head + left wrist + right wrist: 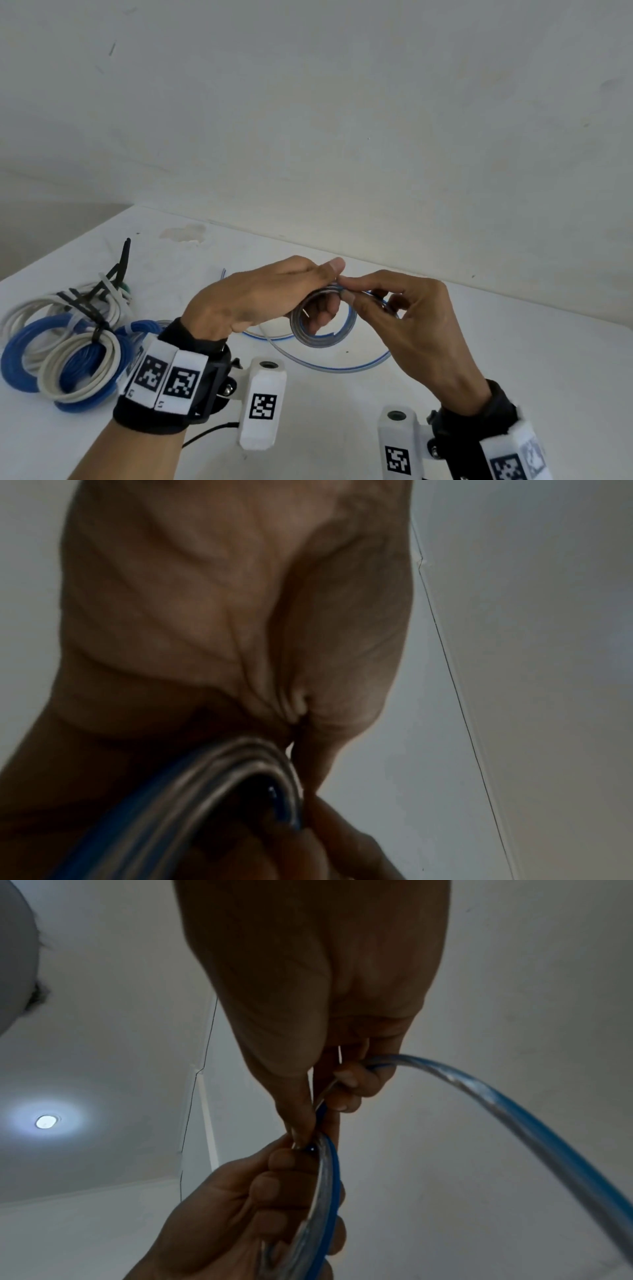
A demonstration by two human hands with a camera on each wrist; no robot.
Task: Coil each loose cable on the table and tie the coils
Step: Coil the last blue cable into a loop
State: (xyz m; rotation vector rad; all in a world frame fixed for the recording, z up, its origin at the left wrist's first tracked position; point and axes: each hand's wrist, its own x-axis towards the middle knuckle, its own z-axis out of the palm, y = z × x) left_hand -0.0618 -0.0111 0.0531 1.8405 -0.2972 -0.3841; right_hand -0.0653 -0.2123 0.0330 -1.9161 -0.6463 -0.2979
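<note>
A flat clear cable with a blue stripe (322,337) is partly wound into a small coil held above the white table (342,428). My left hand (274,294) grips the coil, fingers through its middle and thumb on top. My right hand (404,308) pinches the cable's free run just right of the coil; in the right wrist view the cable (514,1118) arcs away from the right hand's fingers (349,1080). The loose tail (342,368) lies in a curve on the table below. The left wrist view shows the coil's layers (219,785) under my palm.
At the table's left lies a heap of blue and white coils (68,349), bound with black cable ties (116,270). A white wall (342,120) stands close behind the table's far edge. The table's left corner (137,207) drops off to the floor.
</note>
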